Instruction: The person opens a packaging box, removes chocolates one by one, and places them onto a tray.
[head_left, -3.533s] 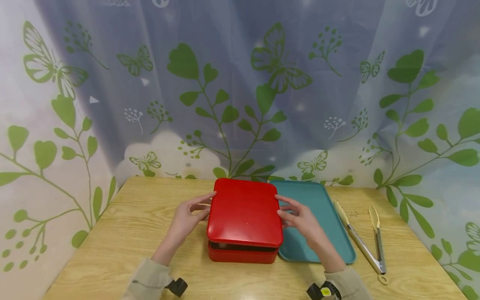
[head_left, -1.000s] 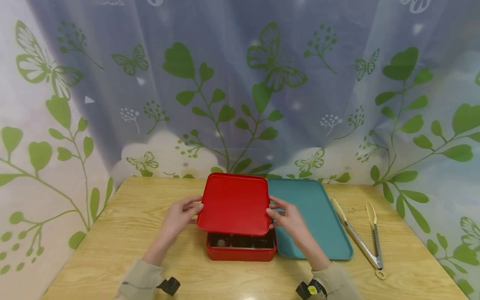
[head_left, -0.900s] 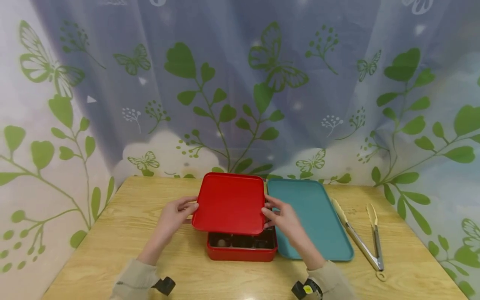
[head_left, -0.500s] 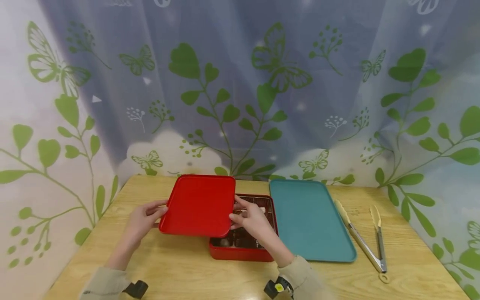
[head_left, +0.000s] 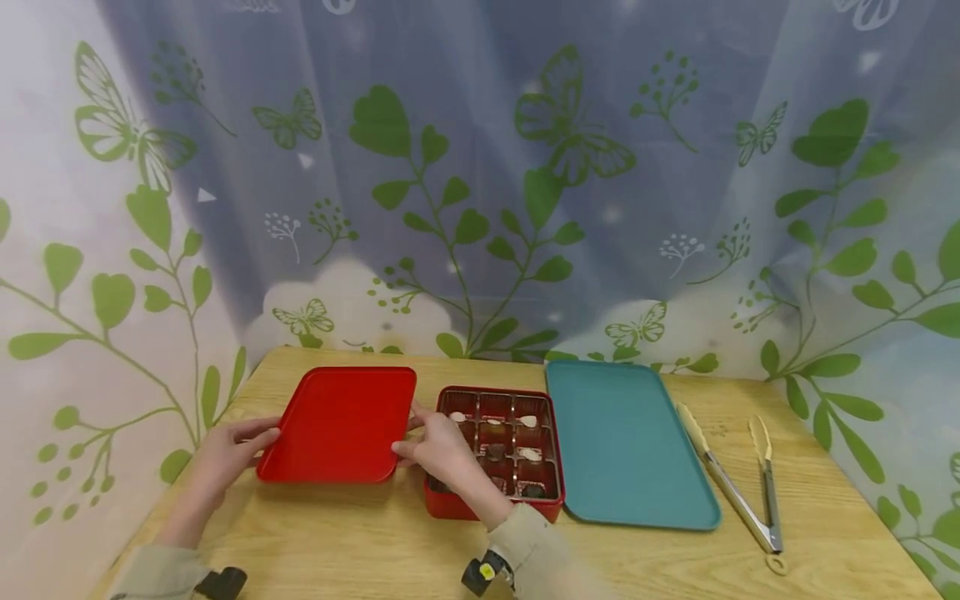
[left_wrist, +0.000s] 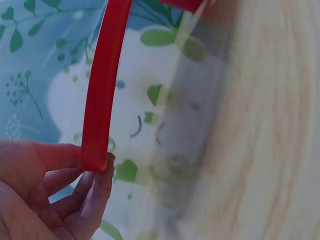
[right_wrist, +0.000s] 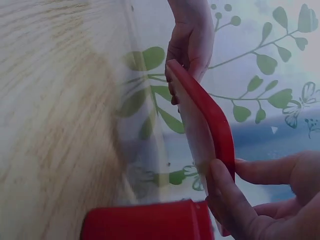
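Observation:
A square red lid (head_left: pixel 341 425) is held above the left part of the table by both hands. My left hand (head_left: pixel 234 454) pinches its left edge; in the left wrist view the thumb and fingers of that hand (left_wrist: pixel 65 190) grip the lid's rim (left_wrist: pixel 102 90). On the opposite edge, my right hand (head_left: pixel 442 454) holds the lid between thumb and fingers, which the right wrist view confirms at the lid's side (right_wrist: pixel 220 135). Under the right forearm stands the uncovered red box (head_left: pixel 557 450). Its brown divided insert holds several small light and dark pieces, partly hidden by the right hand.
Right of the box lies a teal tray (head_left: pixel 630 450). Beyond it are metal tongs (head_left: pixel 738 492) with pale tips, spread apart on the wooden table (head_left: pixel 330 550). A patterned curtain (head_left: pixel 480 250) hangs behind the table and along both sides.
Both hands have lifted the lid off the red box and carried it left, most recently also a little lower. The box's compartments have come into view. Tray and tongs stay in place.

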